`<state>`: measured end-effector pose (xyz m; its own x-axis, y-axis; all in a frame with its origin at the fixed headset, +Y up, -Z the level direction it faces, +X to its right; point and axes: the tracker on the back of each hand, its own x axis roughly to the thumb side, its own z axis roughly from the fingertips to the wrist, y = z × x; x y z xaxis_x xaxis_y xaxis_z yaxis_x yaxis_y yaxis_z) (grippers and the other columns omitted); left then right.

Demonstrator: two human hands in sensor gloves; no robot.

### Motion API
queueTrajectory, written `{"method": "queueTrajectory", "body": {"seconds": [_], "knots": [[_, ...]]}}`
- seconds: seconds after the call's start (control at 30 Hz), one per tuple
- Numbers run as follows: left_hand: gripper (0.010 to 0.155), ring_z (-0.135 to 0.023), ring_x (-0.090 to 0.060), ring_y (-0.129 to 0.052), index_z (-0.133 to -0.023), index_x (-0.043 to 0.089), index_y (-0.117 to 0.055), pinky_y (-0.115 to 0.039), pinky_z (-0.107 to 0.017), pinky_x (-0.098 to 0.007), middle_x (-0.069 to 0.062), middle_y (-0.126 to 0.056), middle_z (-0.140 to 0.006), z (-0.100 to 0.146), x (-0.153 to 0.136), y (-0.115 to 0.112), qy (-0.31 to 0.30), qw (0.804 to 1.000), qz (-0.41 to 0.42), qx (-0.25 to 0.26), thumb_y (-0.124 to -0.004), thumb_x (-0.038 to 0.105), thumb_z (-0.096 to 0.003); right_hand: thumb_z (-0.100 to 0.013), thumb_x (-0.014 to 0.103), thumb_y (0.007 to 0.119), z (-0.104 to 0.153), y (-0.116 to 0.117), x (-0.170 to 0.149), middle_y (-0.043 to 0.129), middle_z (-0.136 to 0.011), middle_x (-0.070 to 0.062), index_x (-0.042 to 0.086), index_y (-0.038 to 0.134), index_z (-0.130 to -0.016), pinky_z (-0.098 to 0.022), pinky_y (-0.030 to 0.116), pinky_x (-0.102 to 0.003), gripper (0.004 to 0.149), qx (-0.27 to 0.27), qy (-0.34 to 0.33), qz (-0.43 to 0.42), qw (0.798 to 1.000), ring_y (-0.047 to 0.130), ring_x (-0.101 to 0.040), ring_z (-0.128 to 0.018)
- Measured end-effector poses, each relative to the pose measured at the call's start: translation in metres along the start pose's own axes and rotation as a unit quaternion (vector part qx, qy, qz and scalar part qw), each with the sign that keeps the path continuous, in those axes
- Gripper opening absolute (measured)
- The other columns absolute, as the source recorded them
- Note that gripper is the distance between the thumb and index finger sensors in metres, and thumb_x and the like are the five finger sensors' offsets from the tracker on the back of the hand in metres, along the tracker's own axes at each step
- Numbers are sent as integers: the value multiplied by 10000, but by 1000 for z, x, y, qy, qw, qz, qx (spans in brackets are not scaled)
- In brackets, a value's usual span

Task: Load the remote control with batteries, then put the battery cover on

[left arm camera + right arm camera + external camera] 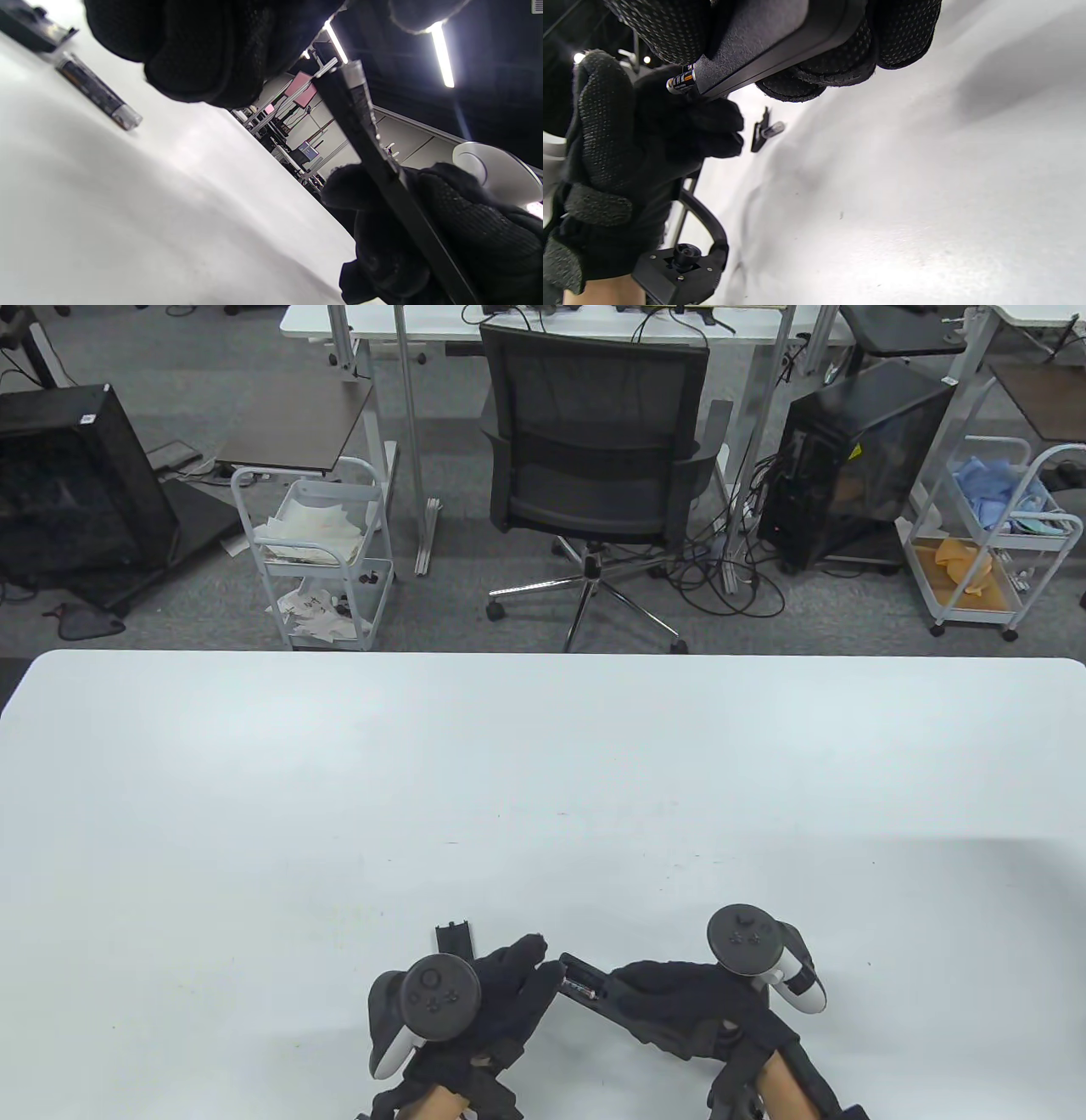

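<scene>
My right hand (679, 997) grips the black remote control (585, 980) just above the table, its open battery compartment facing up. One battery (578, 987) sits in the compartment; in the right wrist view its end (681, 82) pokes out past the remote (772, 38). My left hand (509, 984) has its fingertips (547, 974) on that battery at the remote's end. A second battery (97, 91) lies loose on the table next to the black battery cover (454, 937). Both also show in the right wrist view, the battery (774, 128) beside the cover (759, 133).
The white table (543, 780) stretches wide beyond the hands. Past its far edge stand a black office chair (594, 466) and two white carts (318, 551).
</scene>
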<state>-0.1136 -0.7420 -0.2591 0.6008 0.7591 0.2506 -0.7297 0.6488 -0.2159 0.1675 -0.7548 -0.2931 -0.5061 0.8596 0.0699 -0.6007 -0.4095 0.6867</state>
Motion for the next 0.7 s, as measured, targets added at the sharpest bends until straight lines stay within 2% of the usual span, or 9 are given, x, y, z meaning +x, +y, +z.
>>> {"method": "queueTrajectory", "body": {"seconds": [0.2, 0.43, 0.7], "knots": [[771, -462, -276, -968, -934, 35, -820, -737, -566, -563, -236, -959, -689, -1, 0, -6, 3, 999, 51, -18, -522, 652, -580, -530, 482, 764, 1, 2, 4, 964, -686, -56, 178, 709, -1012, -661, 731, -451, 572, 8, -13, -3, 1000, 941, -166, -466], [720, -409, -263, -977, -884, 45, -861, -755, -546, -548, -217, -984, -629, -2, -6, -10, 16, 995, 93, -27, -542, 620, -591, -529, 480, 766, 1, 3, 4, 965, -682, -58, 175, 709, -1012, -661, 731, -452, 574, 11, -12, -1, 1000, 941, -167, -463], [652, -365, -251, -986, -843, 46, -886, -772, -532, -530, -198, -1003, -577, -3, -5, -11, 27, 997, 73, -26, -604, 580, -596, -530, 477, 767, 1, 4, 4, 965, -681, -61, 174, 715, -1007, -660, 730, -454, 568, 13, -8, 2, 1000, 941, -169, -462]]}}
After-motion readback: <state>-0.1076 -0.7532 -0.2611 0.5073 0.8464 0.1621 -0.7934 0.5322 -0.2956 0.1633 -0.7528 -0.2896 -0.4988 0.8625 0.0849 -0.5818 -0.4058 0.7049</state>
